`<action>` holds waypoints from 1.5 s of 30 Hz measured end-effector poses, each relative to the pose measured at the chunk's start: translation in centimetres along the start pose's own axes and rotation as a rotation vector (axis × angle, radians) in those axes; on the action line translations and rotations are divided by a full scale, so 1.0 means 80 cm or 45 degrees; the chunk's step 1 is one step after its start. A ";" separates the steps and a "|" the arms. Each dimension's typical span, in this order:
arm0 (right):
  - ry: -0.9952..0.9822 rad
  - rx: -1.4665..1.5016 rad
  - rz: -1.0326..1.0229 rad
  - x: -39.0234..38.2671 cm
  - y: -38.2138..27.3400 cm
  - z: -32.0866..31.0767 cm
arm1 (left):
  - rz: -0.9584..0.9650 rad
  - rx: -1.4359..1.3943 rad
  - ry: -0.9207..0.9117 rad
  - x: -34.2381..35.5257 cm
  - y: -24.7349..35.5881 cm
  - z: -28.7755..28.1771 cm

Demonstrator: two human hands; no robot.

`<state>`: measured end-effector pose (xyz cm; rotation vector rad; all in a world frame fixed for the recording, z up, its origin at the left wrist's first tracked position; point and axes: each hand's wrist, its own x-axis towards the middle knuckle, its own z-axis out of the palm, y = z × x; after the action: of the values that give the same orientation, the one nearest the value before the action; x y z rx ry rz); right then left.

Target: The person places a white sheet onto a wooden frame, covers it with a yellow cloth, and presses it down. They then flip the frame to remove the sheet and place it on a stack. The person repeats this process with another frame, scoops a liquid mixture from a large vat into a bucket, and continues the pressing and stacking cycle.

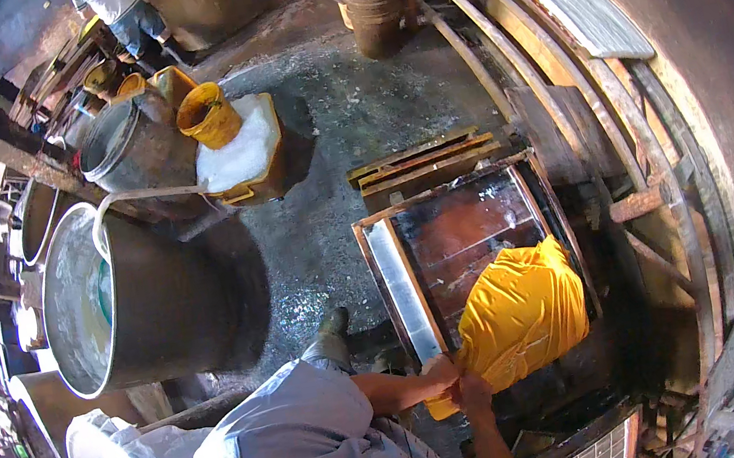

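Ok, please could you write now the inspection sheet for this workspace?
Surface: framed tray, reddish-brown inside, wet-looking
Job's things: yellow cloth bundle over the tray, one end gathered
Clutter: wooden pieces beyond the tray; yellow bucket upon white material
Hands: left hand and right hand both grip the gathered end
Cables: nothing seen
Surroundings: large drum at left; another person far back

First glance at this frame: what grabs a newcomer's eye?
The bulging bright yellow cloth, right of centre, hiding part of a wood-rimmed tray, its gathered end gripped by the left hand and right hand. Then the white heap at upper left, a yellow bucket standing on it, and the big grey vat below, at left.
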<state>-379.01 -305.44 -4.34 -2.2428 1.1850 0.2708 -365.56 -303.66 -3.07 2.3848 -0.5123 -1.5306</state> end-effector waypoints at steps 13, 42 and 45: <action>0.811 -0.111 0.104 -0.064 -0.161 0.064 | 0.293 -0.281 -0.743 0.020 -0.066 -0.208; -0.017 1.147 0.126 0.891 -0.779 -0.076 | -0.441 -2.112 1.004 0.133 -0.551 -0.892; -0.279 0.797 -0.185 0.914 -0.996 0.005 | -0.329 -2.199 1.065 0.150 -0.528 -0.941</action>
<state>-271.93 -320.85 -4.23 -1.6881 0.8367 0.0672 -285.92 -268.51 1.11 1.2932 0.9511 -0.3373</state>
